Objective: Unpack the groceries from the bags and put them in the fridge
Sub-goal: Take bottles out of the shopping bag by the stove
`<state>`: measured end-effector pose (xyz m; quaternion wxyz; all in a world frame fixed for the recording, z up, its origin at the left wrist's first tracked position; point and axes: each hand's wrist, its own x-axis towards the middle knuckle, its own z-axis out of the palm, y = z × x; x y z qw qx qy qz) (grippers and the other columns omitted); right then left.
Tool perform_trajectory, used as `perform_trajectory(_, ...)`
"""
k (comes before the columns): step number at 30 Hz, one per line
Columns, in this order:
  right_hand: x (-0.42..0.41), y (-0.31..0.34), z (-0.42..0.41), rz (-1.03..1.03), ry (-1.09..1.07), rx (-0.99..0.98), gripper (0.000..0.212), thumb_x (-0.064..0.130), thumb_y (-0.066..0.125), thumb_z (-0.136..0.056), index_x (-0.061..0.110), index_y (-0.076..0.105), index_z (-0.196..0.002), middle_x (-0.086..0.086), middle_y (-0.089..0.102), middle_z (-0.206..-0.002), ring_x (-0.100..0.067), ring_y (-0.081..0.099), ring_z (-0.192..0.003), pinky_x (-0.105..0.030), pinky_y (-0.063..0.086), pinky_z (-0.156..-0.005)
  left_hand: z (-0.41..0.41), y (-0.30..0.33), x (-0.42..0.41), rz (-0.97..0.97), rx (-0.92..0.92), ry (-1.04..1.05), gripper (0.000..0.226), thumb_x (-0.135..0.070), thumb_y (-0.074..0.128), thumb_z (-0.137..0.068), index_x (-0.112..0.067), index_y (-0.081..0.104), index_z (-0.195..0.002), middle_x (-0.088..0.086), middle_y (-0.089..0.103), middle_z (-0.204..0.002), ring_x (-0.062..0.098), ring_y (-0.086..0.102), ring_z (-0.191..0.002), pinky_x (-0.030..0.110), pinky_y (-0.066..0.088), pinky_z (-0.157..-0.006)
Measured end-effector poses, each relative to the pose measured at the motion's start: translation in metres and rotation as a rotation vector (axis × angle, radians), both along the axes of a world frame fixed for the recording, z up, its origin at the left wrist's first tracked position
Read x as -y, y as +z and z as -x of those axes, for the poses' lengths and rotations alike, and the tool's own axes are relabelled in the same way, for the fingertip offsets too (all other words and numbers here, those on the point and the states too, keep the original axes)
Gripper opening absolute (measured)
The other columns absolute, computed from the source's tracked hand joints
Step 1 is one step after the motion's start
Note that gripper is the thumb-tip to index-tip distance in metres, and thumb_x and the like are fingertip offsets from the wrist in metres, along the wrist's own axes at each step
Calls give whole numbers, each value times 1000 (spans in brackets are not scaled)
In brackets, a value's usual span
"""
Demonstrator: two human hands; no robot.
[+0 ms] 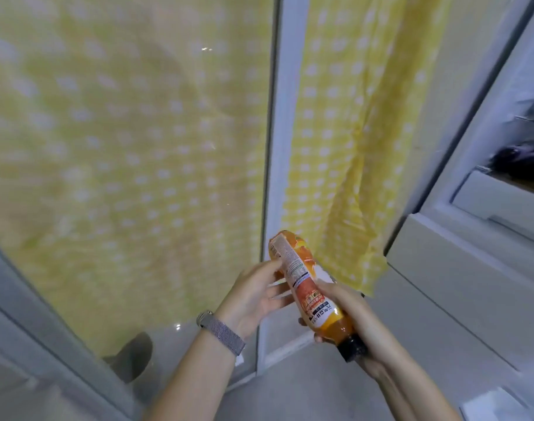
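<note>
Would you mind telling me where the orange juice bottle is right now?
In the head view, the orange juice bottle is low and centre-right, held between both hands in front of the yellow dotted curtain, black cap toward the person.

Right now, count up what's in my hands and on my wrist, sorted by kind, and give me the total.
Orange juice bottle, black cap, held in both the left hand and the right hand: 1
Mesh wristband on the left wrist: 1
Total: 2
</note>
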<state>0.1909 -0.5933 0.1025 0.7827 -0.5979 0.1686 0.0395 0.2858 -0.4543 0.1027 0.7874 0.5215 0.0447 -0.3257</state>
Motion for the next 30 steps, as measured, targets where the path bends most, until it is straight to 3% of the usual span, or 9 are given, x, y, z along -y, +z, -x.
perform_trajectory(4, 58, -2, -4, 9, -200, 15, 53, 33, 76, -72, 11, 59, -117, -19, 70, -89, -31, 69, -78, -27, 52, -47, -22, -5, 70, -20, 12, -109, 10, -12, 59, -91, -8, 61, -100, 13, 64, -105, 23, 67, -86, 39, 58, -75)
perform_trajectory(7, 97, -3, -8, 48, -326, -15, 58, 38, 76, -70, 10, 60, -118, -18, 70, -90, -28, 68, -73, -29, 51, -48, -40, -12, 116, -49, 26, -190, 22, -10, 57, -92, -16, 60, -113, 12, 64, -108, 26, 66, -95, 42, 56, -82)
perform_trajectory(9, 119, -2, -11, 78, -383, 4, 58, 40, 71, -70, 10, 60, -118, -17, 70, -91, -27, 68, -75, -30, 51, -50, -54, -15, 141, -83, 63, -263, 27, -9, 59, -91, -24, 59, -113, 9, 66, -111, 24, 67, -99, 39, 57, -78)
perform_trajectory(13, 158, -2, -26, 87, -500, 19, 34, 29, 70, -82, 10, 61, -110, -11, 71, -79, -26, 70, -69, -30, 49, -49, -85, -16, 186, -153, 191, -390, 29, -14, 59, -92, -26, 57, -118, 2, 67, -111, 16, 67, -94, 35, 55, -80)
perform_trajectory(16, 187, -2, -42, 91, -634, 5, 51, 34, 76, -69, 9, 61, -111, -17, 70, -87, -31, 67, -74, -29, 51, -48, -109, -11, 222, -198, 311, -516, 29, -18, 57, -93, -26, 55, -121, -1, 65, -113, 14, 65, -97, 33, 53, -85)
perform_trajectory(21, 241, 9, -62, 80, -846, 3, 58, 27, 79, -62, 11, 58, -114, -22, 69, -102, -34, 69, -81, -31, 52, -47, -145, -3, 291, -271, 500, -710, 29, -19, 56, -92, -28, 57, -120, -4, 66, -107, 10, 64, -92, 25, 53, -76)
perform_trajectory(25, 288, 26, -73, 177, -967, -7, 85, 38, 73, -37, 10, 56, -116, -20, 67, -103, -38, 68, -83, -34, 53, -52, -161, -5, 352, -330, 700, -859, 33, -16, 53, -91, -25, 57, -122, -5, 64, -92, 16, 58, -83, 29, 47, -71)
perform_trajectory(28, 324, 47, -76, 275, -1026, -33, 77, 32, 70, -47, 13, 56, -120, -15, 68, -93, -28, 65, -61, -34, 50, -54, -167, -8, 396, -350, 843, -910, 32, -20, 54, -89, -29, 57, -120, -12, 64, -88, 6, 59, -71, 22, 47, -69)
perform_trajectory(30, 350, 61, -76, 337, -1039, -54, 66, 29, 71, -56, 19, 56, -120, -11, 69, -89, -25, 63, -56, -29, 47, -49, -168, -9, 425, -353, 910, -940, 32, -21, 55, -89, -29, 58, -120, -15, 63, -86, 0, 57, -67, 17, 44, -62)
